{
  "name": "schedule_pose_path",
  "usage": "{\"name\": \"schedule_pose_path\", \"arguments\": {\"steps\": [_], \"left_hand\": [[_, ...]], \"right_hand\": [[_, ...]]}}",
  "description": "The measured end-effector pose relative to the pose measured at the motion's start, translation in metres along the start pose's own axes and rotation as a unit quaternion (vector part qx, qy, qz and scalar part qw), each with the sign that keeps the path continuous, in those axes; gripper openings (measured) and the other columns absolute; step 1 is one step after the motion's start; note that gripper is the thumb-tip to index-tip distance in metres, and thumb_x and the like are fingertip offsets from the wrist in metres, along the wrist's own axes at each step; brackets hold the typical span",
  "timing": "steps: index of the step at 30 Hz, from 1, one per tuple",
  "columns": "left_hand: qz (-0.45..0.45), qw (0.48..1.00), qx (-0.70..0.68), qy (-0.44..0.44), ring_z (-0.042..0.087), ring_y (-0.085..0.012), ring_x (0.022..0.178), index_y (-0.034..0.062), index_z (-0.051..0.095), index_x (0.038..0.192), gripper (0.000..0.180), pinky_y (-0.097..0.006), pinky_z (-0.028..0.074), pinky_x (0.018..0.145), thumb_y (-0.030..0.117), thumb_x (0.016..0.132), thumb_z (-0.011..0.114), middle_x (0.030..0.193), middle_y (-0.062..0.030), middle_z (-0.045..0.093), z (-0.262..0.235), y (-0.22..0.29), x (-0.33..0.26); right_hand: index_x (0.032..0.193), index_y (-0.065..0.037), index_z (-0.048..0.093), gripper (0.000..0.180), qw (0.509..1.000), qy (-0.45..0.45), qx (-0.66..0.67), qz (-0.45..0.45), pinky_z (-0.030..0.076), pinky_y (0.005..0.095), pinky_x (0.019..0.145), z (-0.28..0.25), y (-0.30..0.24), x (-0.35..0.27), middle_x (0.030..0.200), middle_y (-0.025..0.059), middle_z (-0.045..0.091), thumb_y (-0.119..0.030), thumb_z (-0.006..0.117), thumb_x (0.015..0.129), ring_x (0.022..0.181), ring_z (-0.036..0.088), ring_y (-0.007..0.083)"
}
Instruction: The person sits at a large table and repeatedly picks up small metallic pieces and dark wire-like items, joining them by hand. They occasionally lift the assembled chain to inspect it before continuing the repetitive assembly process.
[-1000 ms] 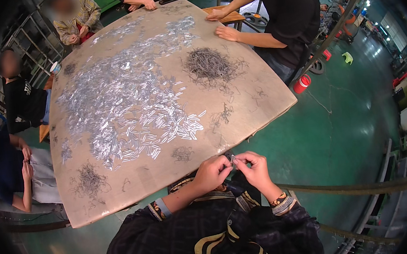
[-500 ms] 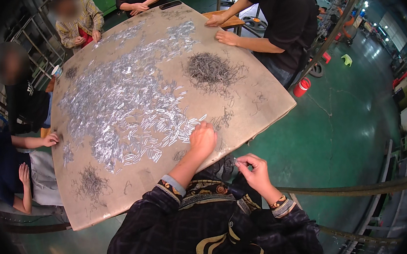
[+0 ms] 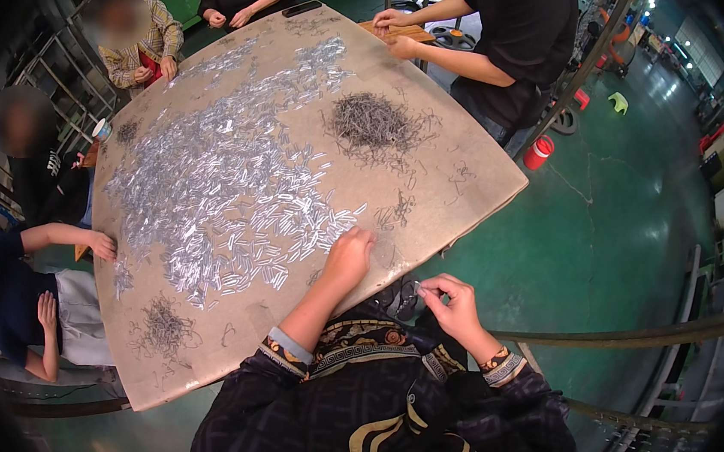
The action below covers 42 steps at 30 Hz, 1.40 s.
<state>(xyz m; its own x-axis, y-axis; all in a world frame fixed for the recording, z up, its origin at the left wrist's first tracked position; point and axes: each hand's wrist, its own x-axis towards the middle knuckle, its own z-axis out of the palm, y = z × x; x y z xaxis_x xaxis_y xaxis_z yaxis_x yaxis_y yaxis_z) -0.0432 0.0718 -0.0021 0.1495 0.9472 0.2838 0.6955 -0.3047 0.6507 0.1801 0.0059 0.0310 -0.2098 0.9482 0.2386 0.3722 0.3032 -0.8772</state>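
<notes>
Over the near right part of the brown tabletop (image 3: 301, 313), my left hand (image 3: 350, 257) has its fingers curled in beside the spread of small shiny metal strips (image 3: 229, 186). Whatever it may hold is hidden. Just off the table's near edge, my right hand (image 3: 450, 303) pinches a tiny shiny bit between thumb and forefinger; its kind is too small to tell. Beyond my left hand lie loose dark thin wire-like pieces (image 3: 397, 212), and farther off a thick heap of them (image 3: 370, 124).
Another dark wire pile (image 3: 164, 325) lies at the near left. Several people stand or sit round the table, one in black (image 3: 525, 22) at the far right. A dark phone (image 3: 302, 8) rests on the far edge. A red container (image 3: 538, 152) stands right of the table.
My left hand has drawn back slightly toward me and left. The person in black has lifted their hands off the table edge; the person at left has reached farther in.
</notes>
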Motion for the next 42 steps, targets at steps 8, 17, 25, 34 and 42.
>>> {"name": "schedule_pose_path", "arguments": {"steps": [8, 17, 25, 34, 42], "left_hand": [[-0.132, 0.866, -0.460, -0.146, 0.054, -0.0011, 0.065, 0.0016, 0.062, 0.089, 0.005, -0.018, 0.044, 0.058, 0.005, 0.089, 0.065, 0.076, 0.0030, 0.062, -0.027, 0.056, -0.036], [-0.115, 0.874, -0.455, -0.124, 0.057, -0.0015, 0.071, 0.0015, 0.060, 0.095, 0.006, -0.017, 0.045, 0.062, 0.001, 0.090, 0.063, 0.089, -0.0011, 0.067, -0.010, 0.050, -0.046], [0.051, 0.952, -0.295, -0.059, 0.047, -0.0046, 0.063, 0.0039, 0.054, 0.095, 0.010, -0.022, 0.041, 0.057, 0.000, 0.088, 0.059, 0.100, -0.0043, 0.066, -0.018, 0.067, -0.051], [0.144, 0.964, -0.216, -0.052, 0.060, -0.0296, 0.087, 0.0043, 0.051, 0.092, 0.016, -0.038, 0.048, 0.078, -0.002, 0.083, 0.063, 0.092, -0.0119, 0.062, -0.012, 0.061, -0.061], [0.159, 0.965, -0.201, -0.057, 0.060, -0.0314, 0.089, 0.0041, 0.052, 0.093, 0.016, -0.039, 0.047, 0.081, 0.000, 0.083, 0.063, 0.093, -0.0121, 0.062, -0.010, 0.061, -0.066]], "right_hand": [[0.085, -0.003, 0.069, 0.005, 0.999, -0.011, 0.013, 0.032, 0.040, 0.0273, 0.064, 0.005, -0.006, 0.003, 0.070, 0.0017, 0.061, -0.006, 0.070, 0.081, 0.057, 0.054, 0.0100], [0.086, -0.005, 0.070, 0.006, 0.999, -0.030, -0.004, 0.018, 0.040, 0.0268, 0.066, 0.006, -0.006, 0.003, 0.069, 0.0009, 0.060, -0.008, 0.071, 0.081, 0.057, 0.054, 0.0103], [0.081, -0.001, 0.070, 0.006, 0.997, 0.000, 0.066, -0.037, 0.044, 0.0267, 0.055, 0.005, 0.012, 0.026, 0.067, 0.0060, 0.061, -0.006, 0.070, 0.078, 0.057, 0.056, 0.0140], [0.092, -0.004, 0.070, 0.019, 0.981, -0.095, -0.158, -0.069, 0.049, 0.0388, 0.074, 0.072, 0.037, 0.099, 0.084, 0.0124, 0.066, -0.018, 0.072, 0.078, 0.082, 0.063, 0.0306], [0.084, -0.006, 0.070, 0.014, 0.956, -0.065, -0.273, -0.086, 0.047, 0.0430, 0.081, 0.119, 0.040, 0.134, 0.084, 0.0119, 0.067, -0.017, 0.073, 0.075, 0.087, 0.062, 0.0321]]}}
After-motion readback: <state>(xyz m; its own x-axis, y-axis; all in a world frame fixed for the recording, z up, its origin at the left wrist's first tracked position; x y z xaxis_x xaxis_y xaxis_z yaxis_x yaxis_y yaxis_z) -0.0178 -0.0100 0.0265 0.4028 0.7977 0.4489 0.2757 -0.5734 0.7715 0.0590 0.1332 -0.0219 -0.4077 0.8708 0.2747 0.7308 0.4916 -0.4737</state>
